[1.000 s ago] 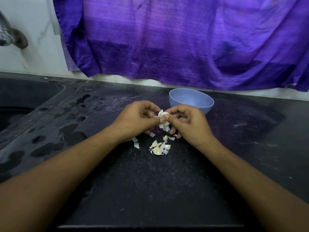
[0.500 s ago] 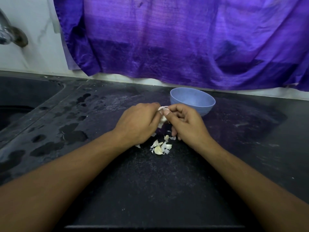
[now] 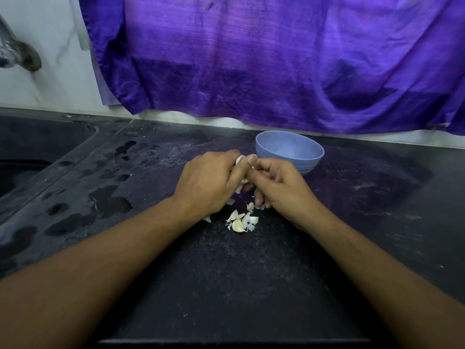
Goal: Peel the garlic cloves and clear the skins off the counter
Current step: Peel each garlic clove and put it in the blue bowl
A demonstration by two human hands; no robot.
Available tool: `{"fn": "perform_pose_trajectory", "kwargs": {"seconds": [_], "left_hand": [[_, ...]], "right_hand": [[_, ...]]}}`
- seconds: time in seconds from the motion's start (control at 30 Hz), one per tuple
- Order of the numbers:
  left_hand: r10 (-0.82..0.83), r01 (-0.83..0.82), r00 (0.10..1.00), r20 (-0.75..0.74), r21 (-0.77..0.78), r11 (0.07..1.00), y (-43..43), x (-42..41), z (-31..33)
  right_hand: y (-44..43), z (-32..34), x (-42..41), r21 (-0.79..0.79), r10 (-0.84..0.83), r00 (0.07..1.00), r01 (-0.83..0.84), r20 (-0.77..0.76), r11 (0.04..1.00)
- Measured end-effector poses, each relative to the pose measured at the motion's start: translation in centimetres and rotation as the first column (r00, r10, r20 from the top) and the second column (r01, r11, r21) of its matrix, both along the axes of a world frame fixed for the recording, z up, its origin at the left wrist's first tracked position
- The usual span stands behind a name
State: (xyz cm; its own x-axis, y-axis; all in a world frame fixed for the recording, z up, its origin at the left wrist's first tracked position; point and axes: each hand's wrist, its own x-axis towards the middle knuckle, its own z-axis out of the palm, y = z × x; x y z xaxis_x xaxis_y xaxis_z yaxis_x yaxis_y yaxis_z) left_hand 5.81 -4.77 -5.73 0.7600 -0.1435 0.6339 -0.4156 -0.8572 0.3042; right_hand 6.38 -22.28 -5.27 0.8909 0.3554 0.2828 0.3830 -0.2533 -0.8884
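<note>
1. Head view, the hands: both forearms reach in from the near edge and meet over the middle of the desk (image 3: 226, 285). The left hand (image 3: 208, 182) and right hand (image 3: 279, 187) press together round one garlic clove (image 3: 239, 159). Only slivers of it show, a pale papery edge above the knuckles and another below them.
2. The left fingers (image 3: 247, 163) are curled, with the thumb laid up along the clove. The right fingers (image 3: 266, 170) are curled in tight against it from the other side. Both hands grip the clove, which is held off the desk.
3. Just near of the hands lies a small heap of skins (image 3: 240, 221), thin, curled, cream-white flakes. A few stray bits lie under the left wrist and beside the right hand.
4. A round, smooth, matte pale-blue bowl (image 3: 310, 163) stands upright just far of the right hand. What it holds cannot be made out.
5. The desk is dark speckled stone, dusted pale in places, with dark wet patches (image 3: 110, 200) towards the left.
6. At far left the stone dips into a dark sink (image 3: 37, 152), and a metal tap (image 3: 15, 54) juts from the white marbled wall (image 3: 50, 79).
7. A creased purple cloth (image 3: 251, 59) with a fine woven grain hangs across the far wall.
</note>
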Motion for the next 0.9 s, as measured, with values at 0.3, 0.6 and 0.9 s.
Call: {"fn": "perform_pose_trajectory", "kwargs": {"seconds": [0.3, 0.6, 0.9], "left_hand": [[-0.154, 0.152, 0.988, -0.005, -0.142, 0.978, 0.3, 1.0, -0.2], [-0.341, 0.186, 0.919, -0.196, -0.548, 0.815, -0.3, 0.8, 0.2], [-0.541, 0.155, 0.806, -0.241, -0.795, 0.586, -0.8, 0.2, 0.4]], "right_hand": [[-0.3, 0.3, -0.1, 0.137, 0.106, 0.99, -0.092, -0.098, 0.986], [-0.1, 0.6, -0.3, 0.264, 0.155, 0.967, -0.099, -0.201, 0.959], [-0.2, 0.7, -0.4, 0.335, 0.203, 0.945, -0.111, -0.256, 0.936]]}}
